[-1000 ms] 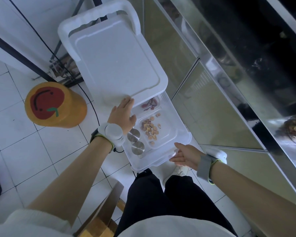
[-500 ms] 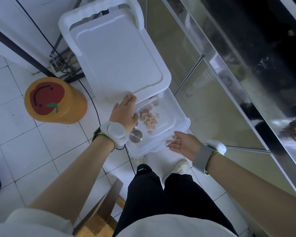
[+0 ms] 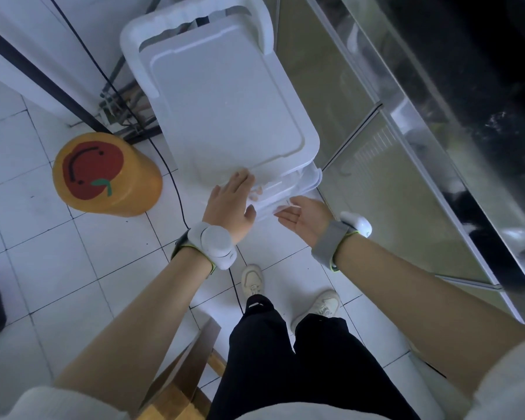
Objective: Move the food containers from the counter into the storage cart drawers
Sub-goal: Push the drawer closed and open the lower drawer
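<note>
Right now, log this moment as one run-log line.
drawer: nearly shut | left hand: open, against drawer | right hand: open, near drawer

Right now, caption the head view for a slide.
Left hand and right hand at the nearly shut clear plastic drawer of the white storage cart.

I stand on a white tiled floor (image 3: pixel 73 268). The white storage cart (image 3: pixel 225 101) stands on it, an orange stool (image 3: pixel 103 174) with a red apple face near its left. A black cable (image 3: pixel 176 189) runs between them, past my pale shoes (image 3: pixel 253 281).
</note>
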